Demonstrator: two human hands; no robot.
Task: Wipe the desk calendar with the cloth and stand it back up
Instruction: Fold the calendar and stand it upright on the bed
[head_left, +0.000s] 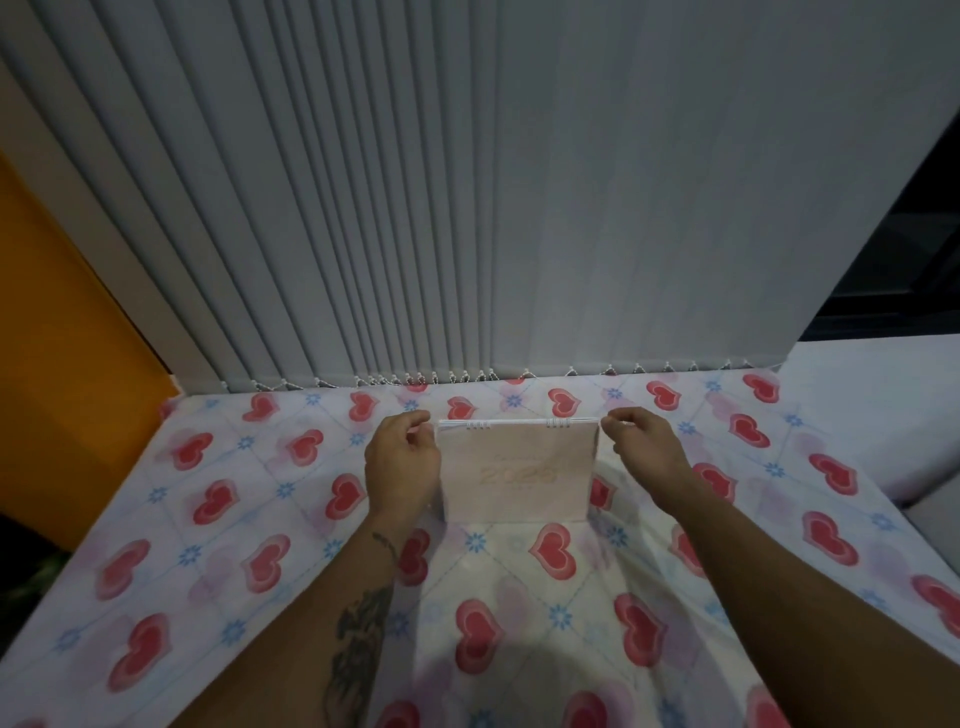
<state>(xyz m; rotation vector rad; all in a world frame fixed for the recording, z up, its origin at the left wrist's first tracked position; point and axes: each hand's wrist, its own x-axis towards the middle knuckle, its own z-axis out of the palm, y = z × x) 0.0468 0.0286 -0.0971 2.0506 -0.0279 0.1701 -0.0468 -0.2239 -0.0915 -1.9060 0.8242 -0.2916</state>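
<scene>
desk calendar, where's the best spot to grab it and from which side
Take the desk calendar by its two upper corners, one from each side, as the left hand and right hand are placed. It stands upright like a thin tent, with the spiral binding along the top edge, so pinching the ends avoids bending the pages.

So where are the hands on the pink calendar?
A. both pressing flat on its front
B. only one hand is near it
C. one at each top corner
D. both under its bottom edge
C: the left hand is at the top left corner and the right hand at the top right corner of the upright desk calendar, which stands on the heart-print cloth.
</scene>
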